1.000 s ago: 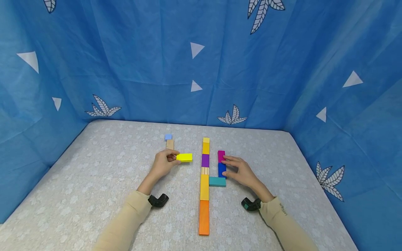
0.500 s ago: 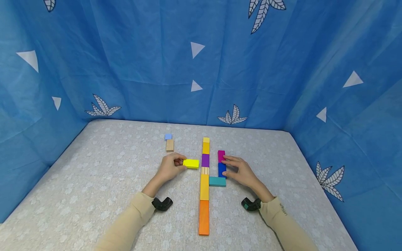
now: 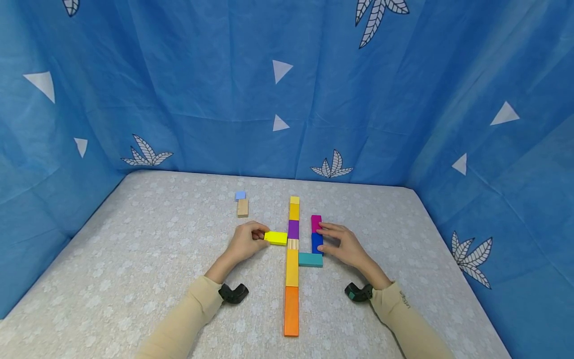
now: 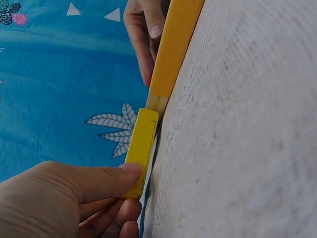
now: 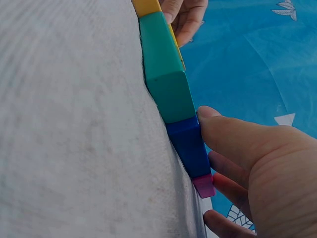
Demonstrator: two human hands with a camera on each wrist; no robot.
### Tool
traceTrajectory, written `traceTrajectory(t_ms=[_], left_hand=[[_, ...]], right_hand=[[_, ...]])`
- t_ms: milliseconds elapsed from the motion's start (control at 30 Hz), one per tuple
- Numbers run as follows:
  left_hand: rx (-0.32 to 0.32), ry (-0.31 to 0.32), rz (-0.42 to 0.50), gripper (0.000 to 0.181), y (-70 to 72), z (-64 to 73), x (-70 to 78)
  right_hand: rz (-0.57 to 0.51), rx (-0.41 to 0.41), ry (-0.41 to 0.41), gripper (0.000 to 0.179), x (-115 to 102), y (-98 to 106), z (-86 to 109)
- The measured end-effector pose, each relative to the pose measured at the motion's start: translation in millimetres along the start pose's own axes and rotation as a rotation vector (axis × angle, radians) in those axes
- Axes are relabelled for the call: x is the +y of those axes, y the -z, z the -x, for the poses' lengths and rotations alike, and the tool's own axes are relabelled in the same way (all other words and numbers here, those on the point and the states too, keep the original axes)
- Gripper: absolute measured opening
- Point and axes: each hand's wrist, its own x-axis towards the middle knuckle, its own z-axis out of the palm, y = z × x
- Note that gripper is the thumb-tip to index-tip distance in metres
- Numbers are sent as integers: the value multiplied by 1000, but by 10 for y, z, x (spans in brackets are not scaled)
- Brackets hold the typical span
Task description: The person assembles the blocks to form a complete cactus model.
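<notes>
My left hand (image 3: pixel 244 243) pinches a bright yellow wooden block (image 3: pixel 275 238) by its left end, between thumb and fingers. The block's other end meets the left side of a row of blocks, by the purple block (image 3: pixel 293 229) and a pale striped block (image 3: pixel 293 244). In the left wrist view the yellow block (image 4: pixel 141 141) lies low, close over the tablecloth. On the other side, my right hand (image 3: pixel 346 246) rests its fingertips along a magenta block (image 3: pixel 316 223) and a blue block (image 3: pixel 316 242), set end to end. Its thumb (image 5: pixel 213 121) touches the blue block's edge.
A teal block (image 3: pixel 310 260) joins the row's right side below the blue one. The row continues with amber (image 3: pixel 292 268) and orange (image 3: pixel 291 311) blocks nearer me. Farther left lie a natural wood block (image 3: pixel 243 208) and a light blue block (image 3: pixel 240 195). Blue curtains surround the table.
My left hand has carried the yellow block rightward and slightly nearer me, up to the row, uncovering the natural wood block. My right hand has stayed in place.
</notes>
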Motion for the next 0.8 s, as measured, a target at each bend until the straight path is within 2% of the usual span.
traceTrajectory(t_ms=[233, 800], left_hand=[[-14, -3, 11, 25, -12, 8, 5], [14, -9, -6, 26, -44, 13, 13]], right_hand=[[-1, -2, 19, 47, 11, 6, 6], [7, -7, -5, 46, -8, 6, 5]])
